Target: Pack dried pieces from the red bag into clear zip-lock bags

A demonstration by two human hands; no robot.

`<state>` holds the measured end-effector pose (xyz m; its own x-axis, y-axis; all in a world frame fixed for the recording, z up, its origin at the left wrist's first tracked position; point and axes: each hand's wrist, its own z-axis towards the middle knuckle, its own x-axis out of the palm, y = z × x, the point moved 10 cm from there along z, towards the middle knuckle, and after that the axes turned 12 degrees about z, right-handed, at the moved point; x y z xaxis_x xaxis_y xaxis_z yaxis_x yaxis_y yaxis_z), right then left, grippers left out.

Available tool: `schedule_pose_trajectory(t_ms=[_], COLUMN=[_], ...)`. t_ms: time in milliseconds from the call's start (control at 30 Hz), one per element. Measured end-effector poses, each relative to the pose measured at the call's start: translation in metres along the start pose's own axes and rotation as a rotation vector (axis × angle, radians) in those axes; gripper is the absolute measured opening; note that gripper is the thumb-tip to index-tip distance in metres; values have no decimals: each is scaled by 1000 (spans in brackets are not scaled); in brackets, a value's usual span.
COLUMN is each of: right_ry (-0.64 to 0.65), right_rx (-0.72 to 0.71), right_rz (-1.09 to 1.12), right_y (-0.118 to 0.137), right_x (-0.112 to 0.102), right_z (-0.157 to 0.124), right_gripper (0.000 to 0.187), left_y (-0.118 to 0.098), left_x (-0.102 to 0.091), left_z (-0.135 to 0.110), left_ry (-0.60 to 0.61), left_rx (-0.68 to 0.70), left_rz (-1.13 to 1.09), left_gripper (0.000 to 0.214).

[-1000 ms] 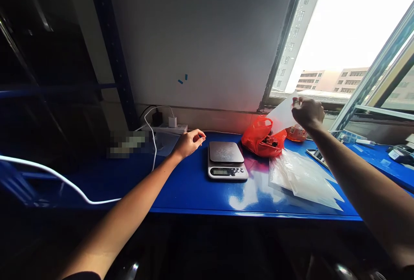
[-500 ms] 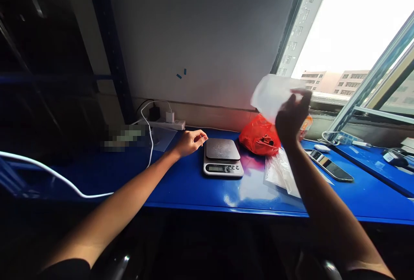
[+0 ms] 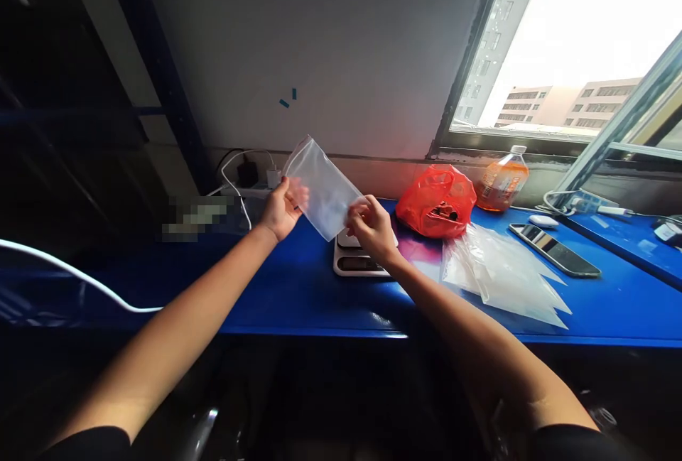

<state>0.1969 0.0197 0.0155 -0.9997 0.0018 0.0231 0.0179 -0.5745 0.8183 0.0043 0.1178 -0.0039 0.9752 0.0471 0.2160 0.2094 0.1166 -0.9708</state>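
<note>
A small clear plastic bag (image 3: 324, 188) is held up between both my hands above the blue bench (image 3: 298, 290). My left hand (image 3: 281, 209) pinches its left edge, fingers partly behind the film. My right hand (image 3: 371, 229) grips its lower right corner. Directly below my right hand sits a small digital scale (image 3: 356, 262), partly hidden by that hand and the bag.
A red plastic bag (image 3: 437, 201) with dark items stands right of the scale. A pile of clear bags (image 3: 501, 276) lies beside it. An orange drink bottle (image 3: 499, 182), a phone (image 3: 554, 249), a power strip with a white cable (image 3: 239, 184) and the window are further off.
My right hand carried the clear bag from the window side leftward to above the scale. My left hand lifted off the bench and took hold of the bag's left edge.
</note>
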Motion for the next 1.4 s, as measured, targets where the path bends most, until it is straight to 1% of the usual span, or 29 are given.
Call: schedule_pose_trajectory(t_ms=[67,100,133,167,200,233,300,333,400,433,467,500,533,600,667,733,800,867,933,967,1000,1033,1067,1100,1167,1233,1267,1333,1400], right_ry=[44,41,12,-55,-172,-315,-683,-797,-929,-927,-848,-807,-802,-790,-792,-780,-763,-771,-785,-769,-722,-660,-599,-491,-261,-108,-48,81,182], right_rx=[-14,-45,-87,-129,-171,-171,-62,7,166,364,583,667,721,795,833,849,856,827,687,581,447,378,315,230,105,29,-41,-120,-141], right_rz=[-72,-170,-298,-439,-619,-692,-800,-831,-907,-1042,-1121,-1118,-1122,-1113,-1119,-1140,-1158,-1186,-1226,-1245,-1236,-1224,-1213,-1166,-1047,-963,-891,-759,-648], right_y=[6,15,27,41,58,72,88,89,79,65,44,30,21,5,-5,-11,-15,-8,13,27,41,50,59,63,62,54,51,40,27], right_x=[1,-4,-14,-32,-58,-92,-177,-216,-285,-315,-339,-358,-373,-393,-401,-402,-398,-388,-365,-347,-322,-296,-267,-232,-156,-90,-61,-15,9], right_z=[-2,0,4,9,13,16,11,7,-3,-8,-14,-21,-30,-44,-54,-57,-55,-47,-29,-17,-3,8,18,28,38,34,28,13,-3], right_gripper=[21,25,28,30,30,29,36,42,56,61,65,66,68,71,75,75,71,66,62,58,55,52,46,42,35,32,32,28,21], left_y=[-3,-4,-5,-6,-6,-7,-6,-5,-3,-2,-2,-1,-1,0,0,-1,-2,-5,-10,-13,-17,-20,-23,-25,-27,-27,-27,-26,-24], left_x=[-9,-13,-16,-19,-22,-24,-28,-28,-27,-25,-23,-21,-19,-16,-14,-14,-13,-9,-2,2,7,12,18,24,35,45,49,57,65], left_z=[4,5,5,5,5,4,4,4,3,3,2,1,1,0,0,0,0,-1,-3,-6,-9,-12,-16,-21,-30,-40,-44,-52,-60], left_ry=[-56,-77,-97,-114,-129,-141,-158,-161,-159,-153,-146,-137,-128,-113,-103,-93,-77,-44,7,38,73,111,151,192,265,314,332,362,402], left_rx=[-7,-12,-16,-22,-29,-37,-56,-66,-83,-88,-91,-94,-94,-91,-82,-66,-39,5,71,110,152,194,235,273,347,422,459,527,578], left_rz=[-18,-22,-24,-23,-19,-13,-1,3,7,7,5,3,2,4,18,48,94,152,220,259,303,350,402,457,573,692,750,855,941], left_gripper=[16,13,12,11,12,12,15,16,17,17,17,17,18,21,24,23,18,14,12,13,15,17,20,22,26,30,30,31,29])
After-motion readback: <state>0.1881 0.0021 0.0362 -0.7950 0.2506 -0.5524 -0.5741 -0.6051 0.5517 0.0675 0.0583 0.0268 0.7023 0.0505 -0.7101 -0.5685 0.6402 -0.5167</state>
